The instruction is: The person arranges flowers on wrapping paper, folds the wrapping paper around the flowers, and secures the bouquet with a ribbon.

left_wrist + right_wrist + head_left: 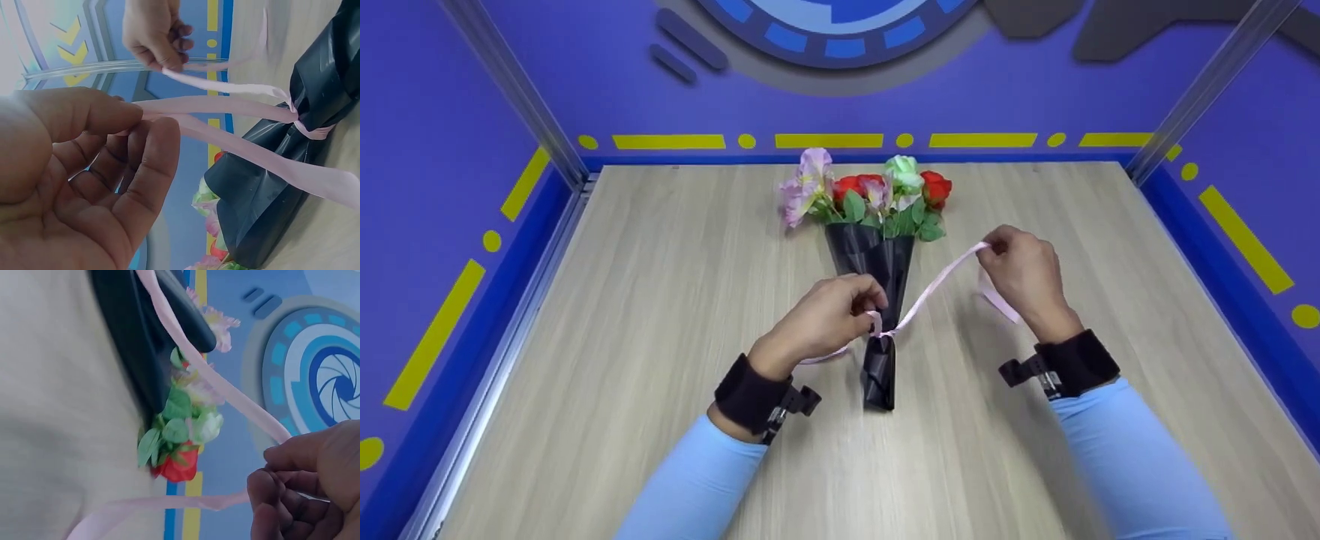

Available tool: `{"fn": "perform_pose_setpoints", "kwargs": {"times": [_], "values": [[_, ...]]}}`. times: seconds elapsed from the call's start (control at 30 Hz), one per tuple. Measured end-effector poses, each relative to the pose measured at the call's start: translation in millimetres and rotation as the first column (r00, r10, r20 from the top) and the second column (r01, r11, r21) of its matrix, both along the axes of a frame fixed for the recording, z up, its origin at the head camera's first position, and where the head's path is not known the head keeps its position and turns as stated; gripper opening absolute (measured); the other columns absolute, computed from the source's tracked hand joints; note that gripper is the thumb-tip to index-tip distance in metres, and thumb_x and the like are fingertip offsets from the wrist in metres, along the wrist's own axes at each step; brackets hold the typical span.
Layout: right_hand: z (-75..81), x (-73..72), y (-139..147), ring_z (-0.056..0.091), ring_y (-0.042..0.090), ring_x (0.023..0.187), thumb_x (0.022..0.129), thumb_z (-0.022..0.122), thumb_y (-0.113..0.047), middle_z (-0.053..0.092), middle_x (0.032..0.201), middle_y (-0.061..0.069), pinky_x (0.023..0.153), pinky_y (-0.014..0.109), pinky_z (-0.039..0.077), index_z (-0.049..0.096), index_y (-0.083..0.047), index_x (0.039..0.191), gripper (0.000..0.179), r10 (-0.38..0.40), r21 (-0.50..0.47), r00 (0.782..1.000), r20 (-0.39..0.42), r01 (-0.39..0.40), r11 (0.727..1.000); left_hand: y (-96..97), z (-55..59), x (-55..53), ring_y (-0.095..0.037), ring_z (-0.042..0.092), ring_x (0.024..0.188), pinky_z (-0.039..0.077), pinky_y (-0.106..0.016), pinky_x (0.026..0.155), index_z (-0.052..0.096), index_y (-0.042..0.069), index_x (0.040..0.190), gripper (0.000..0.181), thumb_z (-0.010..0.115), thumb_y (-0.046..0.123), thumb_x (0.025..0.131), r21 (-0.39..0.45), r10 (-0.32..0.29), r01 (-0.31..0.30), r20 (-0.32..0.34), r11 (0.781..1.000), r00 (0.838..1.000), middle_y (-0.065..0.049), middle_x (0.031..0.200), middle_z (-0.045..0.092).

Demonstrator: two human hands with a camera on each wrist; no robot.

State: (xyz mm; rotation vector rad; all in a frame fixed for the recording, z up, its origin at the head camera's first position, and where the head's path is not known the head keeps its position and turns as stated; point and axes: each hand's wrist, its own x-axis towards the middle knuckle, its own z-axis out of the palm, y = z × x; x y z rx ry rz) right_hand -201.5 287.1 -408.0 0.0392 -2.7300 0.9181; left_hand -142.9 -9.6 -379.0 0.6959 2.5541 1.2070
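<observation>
A bouquet of red, pale green and pink-purple flowers (877, 191) lies on the table, wrapped in black paper (866, 251). Pink ribbon (934, 285) circles the wrap's narrow waist. Just above that waist, my left hand (829, 315) pinches a loop of the ribbon (225, 106) between thumb and forefinger, while a loose end trails down behind the hand. Out to the right and raised, my right hand (1024, 274) pinches the other length of ribbon (225, 388), which slants up from the waist. Past those fingers its free tail (152, 502) hangs toward the table.
The bouquet rests on a wood-grain table (675, 247). Blue walls with yellow dashes (829, 140) enclose its back and sides, with metal posts (510, 82) at the rear corners. Black wrist straps with small cameras (1072, 364) sit on both wrists.
</observation>
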Motion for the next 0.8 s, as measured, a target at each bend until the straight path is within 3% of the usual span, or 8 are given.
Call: {"fn": "perform_pose_setpoints", "kwargs": {"times": [0.1,0.2,0.33,0.43,0.57,0.67,0.73,0.8], "values": [[9.0,-2.9,-14.8,0.072,0.032,0.089,0.092,0.060,-0.004,0.077,0.099,0.017,0.078,0.041,0.050,0.075,-0.002,0.108,0.022,0.053,-0.099,0.999,-0.010,-0.054,0.994,-0.5,-0.8,0.4,-0.011,0.061,0.085,0.049,-0.026,0.076,0.071,0.007,0.109,0.013,0.066,0.004,0.097,-0.005,-0.003,0.003,0.004,1.000,1.000,0.000,0.094,0.065],[18.4,-5.5,-30.5,0.070,0.028,0.100,0.091,0.056,0.000,0.076,0.111,0.017,0.084,0.034,0.051,0.073,-0.002,0.115,0.031,0.141,-0.225,0.990,0.012,-0.135,0.965,-1.3,-1.4,0.4,-0.011,0.061,0.085,0.050,-0.025,0.075,0.070,0.008,0.108,0.013,0.066,0.004,0.097,-0.010,-0.008,0.008,0.002,1.000,1.000,0.000,0.094,0.066],[29.8,-8.2,-54.5,0.068,0.024,0.101,0.094,0.053,0.002,0.074,0.117,0.017,0.083,0.023,0.053,0.072,-0.001,0.119,0.032,0.273,-0.379,0.962,0.028,-0.242,0.893,-2.5,-2.0,0.5,-0.012,0.061,0.084,0.049,-0.025,0.073,0.071,0.007,0.110,0.014,0.065,0.003,0.097,-0.014,-0.014,0.014,0.001,1.000,1.000,-0.001,0.094,0.066],[37.6,-8.9,-75.6,0.068,0.022,0.095,0.096,0.051,0.002,0.073,0.114,0.018,0.079,0.023,0.055,0.071,0.002,0.119,0.030,0.382,-0.468,0.924,0.017,-0.330,0.819,-3.2,-2.2,0.8,-0.012,0.060,0.083,0.049,-0.025,0.072,0.071,0.006,0.110,0.016,0.065,0.002,0.096,-0.016,-0.017,0.017,0.000,1.000,1.000,-0.001,0.093,0.065],[45.1,-10.6,-103.1,0.069,0.020,0.097,0.101,0.049,-0.001,0.071,0.117,0.021,0.088,0.032,0.058,0.068,0.005,0.121,0.028,0.549,-0.574,0.835,0.025,-0.438,0.692,-3.4,-2.7,1.1,-0.011,0.060,0.082,0.049,-0.026,0.072,0.071,0.007,0.108,0.015,0.066,0.002,0.095,-0.018,-0.025,0.024,-0.012,1.000,1.000,0.000,0.091,0.067],[48.0,-12.4,-119.0,0.070,0.024,0.113,0.106,0.047,-0.009,0.070,0.126,0.019,0.104,0.040,0.055,0.063,0.002,0.131,0.032,0.687,-0.650,0.722,0.085,-0.482,0.587,-3.6,-3.6,0.4,-0.011,0.061,0.082,0.051,-0.028,0.074,0.073,0.007,0.107,0.017,0.066,0.001,0.093,-0.030,-0.033,0.032,-0.030,0.999,0.999,0.000,0.090,0.068],[48.3,-13.6,-127.1,0.067,0.026,0.124,0.108,0.046,-0.017,0.069,0.131,0.016,0.113,0.043,0.049,0.059,-0.004,0.141,0.038,0.759,-0.666,0.635,0.142,-0.506,0.548,-3.6,-4.1,-0.3,-0.011,0.061,0.083,0.052,-0.030,0.075,0.073,0.008,0.108,0.019,0.067,0.001,0.092,-0.043,-0.042,0.040,-0.049,0.998,0.998,-0.001,0.091,0.069],[47.2,-14.9,-133.3,0.065,0.025,0.128,0.110,0.046,-0.023,0.070,0.132,0.011,0.116,0.043,0.046,0.055,-0.009,0.149,0.042,0.804,-0.619,0.565,0.188,-0.567,0.543,-3.7,-4.7,-1.0,-0.012,0.061,0.084,0.052,-0.031,0.076,0.074,0.008,0.108,0.020,0.067,0.001,0.090,-0.054,-0.050,0.047,-0.059,0.997,0.997,-0.001,0.091,0.070]]}}
